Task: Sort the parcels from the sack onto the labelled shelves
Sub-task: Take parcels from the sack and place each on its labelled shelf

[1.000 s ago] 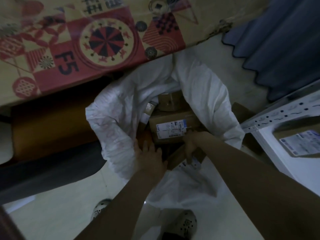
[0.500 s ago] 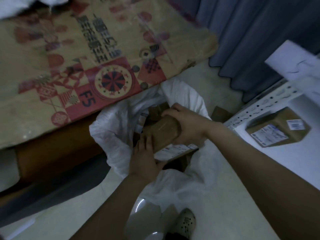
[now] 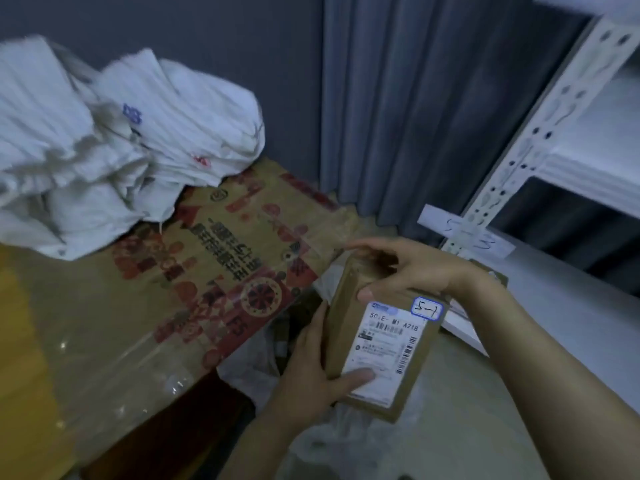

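Observation:
I hold a brown cardboard parcel (image 3: 349, 327) in front of me with both hands, its white shipping label facing up. A small blue-edged sticker on the label's top right corner reads "5-1". My left hand (image 3: 311, 368) grips the parcel's lower left side, thumb on the label. My right hand (image 3: 401, 268) clasps its top end. The white sack (image 3: 256, 362) lies open below the parcel, mostly hidden by my arms. The white metal shelf unit (image 3: 554, 109) stands at the right, with a paper label (image 3: 464, 233) taped to its post.
A large printed cardboard box (image 3: 214, 258) fills the left, with crumpled white sacks (image 3: 114, 143) piled on top. A dark curtain (image 3: 433, 98) hangs behind. Another parcel corner (image 3: 495, 271) sits on the low shelf behind my right wrist.
Both hands lifted the parcel out of the sack and turned its label up toward me. My view rose from the sack toward the curtain and shelves.

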